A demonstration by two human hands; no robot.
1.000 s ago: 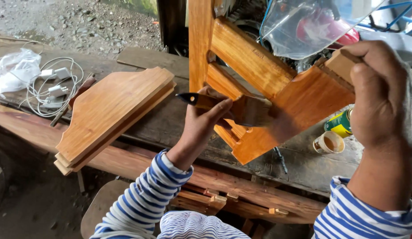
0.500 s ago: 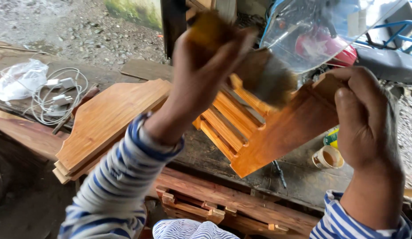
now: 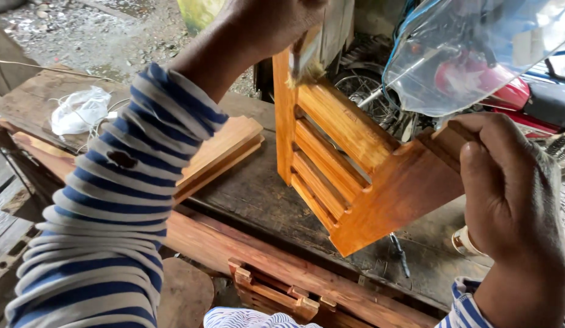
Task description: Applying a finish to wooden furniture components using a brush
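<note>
We're holding up a slatted wooden rack (image 3: pixel 355 176), freshly orange-brown and glossy, tilted over the dark workbench (image 3: pixel 252 194). Our right hand (image 3: pixel 507 194) is clamping its upper corner, thumb wrapped over the edge, while our left hand (image 3: pixel 264 24) is pinching a small brush (image 3: pixel 307 64) whose bristles are touching the top slat near the upright post. Looks to us like we're in the middle of the coating step, working finish into the slats. We reckon the next stroke is calling for a steady tilt and getting bristles into the gaps between slats. A second coated wooden panel (image 3: pixel 222 155) is lying flat on the bench beside it.
</note>
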